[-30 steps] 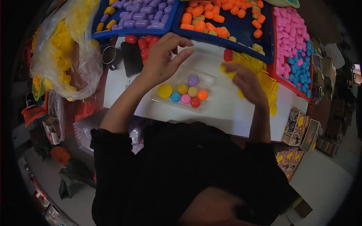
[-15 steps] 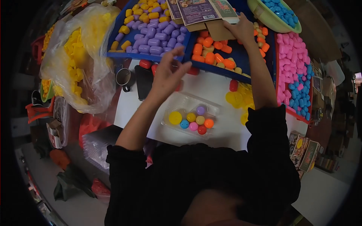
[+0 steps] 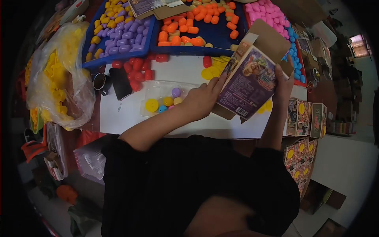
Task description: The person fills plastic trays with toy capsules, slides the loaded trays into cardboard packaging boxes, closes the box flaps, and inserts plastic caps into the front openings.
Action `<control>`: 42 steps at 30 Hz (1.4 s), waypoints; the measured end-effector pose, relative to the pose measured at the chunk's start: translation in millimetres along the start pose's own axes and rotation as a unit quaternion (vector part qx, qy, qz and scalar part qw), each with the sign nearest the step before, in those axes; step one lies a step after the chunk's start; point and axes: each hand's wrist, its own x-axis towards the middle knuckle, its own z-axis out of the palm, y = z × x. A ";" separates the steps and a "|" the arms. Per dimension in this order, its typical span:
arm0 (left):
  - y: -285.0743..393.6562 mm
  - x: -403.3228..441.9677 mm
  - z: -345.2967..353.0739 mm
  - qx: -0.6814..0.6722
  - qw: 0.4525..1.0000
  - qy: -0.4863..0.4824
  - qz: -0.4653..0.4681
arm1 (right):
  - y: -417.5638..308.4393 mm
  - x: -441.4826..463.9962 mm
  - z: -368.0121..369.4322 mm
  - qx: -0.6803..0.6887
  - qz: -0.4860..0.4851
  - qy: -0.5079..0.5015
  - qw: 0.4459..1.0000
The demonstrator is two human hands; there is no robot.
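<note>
A purple printed cardboard box [image 3: 249, 83] with raised flaps is tilted over the right part of the white table, in front of me. My left hand [image 3: 203, 98] grips its left edge, the fingertips partly hidden at the side. On the opposite edge, my right hand [image 3: 283, 85] is closed around the cardboard, thumb towards the printed face. Left of the box lies a clear plastic tray [image 3: 148, 91] holding a yellow disc [image 3: 151, 105] and several coloured capsules, such as a purple one [image 3: 176, 92]. My left hand and forearm cover the tray's right part.
Blue trays hold purple and yellow capsules [image 3: 122, 37] and orange and beige ones [image 3: 183, 29]. More flat boxes [image 3: 154, 7] rest across them. Red capsules [image 3: 136, 71], a phone [image 3: 121, 83] and a mug [image 3: 102, 83] are at left. Packed boxes [image 3: 299, 116] stand right.
My right hand has brought a box down from the pile over the blue trays, its flaps now spread. My left hand has come across to grip it. The camera view has shifted.
</note>
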 end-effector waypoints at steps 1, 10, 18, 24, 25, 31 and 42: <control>-9.1 -3.1 -1.3 -0.074 0.995 0.014 0.062 | 4.8 -0.3 -2.1 -0.117 -0.071 0.029 0.990; -18.8 3.0 -7.2 -0.301 0.904 0.153 0.261 | 5.5 -78.3 5.7 -0.341 -0.359 -0.067 0.866; -3.1 -24.6 -13.3 -0.369 0.875 0.193 0.244 | -58.2 -88.0 14.6 -0.408 -0.300 -0.256 0.824; -1.2 -22.9 4.9 -0.469 0.833 0.219 0.194 | -75.8 -86.0 38.8 -0.512 -0.225 -0.336 0.758; -0.7 -21.9 6.7 -0.470 0.832 0.222 0.192 | -75.5 -87.5 39.5 -0.534 -0.228 -0.340 0.740; 6.9 -17.1 15.3 -0.501 0.794 0.267 0.216 | -73.1 -96.0 45.8 -0.584 -0.167 -0.364 0.706; -10.5 -23.7 6.5 -0.149 0.872 0.295 0.361 | -70.5 -82.3 29.1 -0.584 -0.154 -0.360 0.711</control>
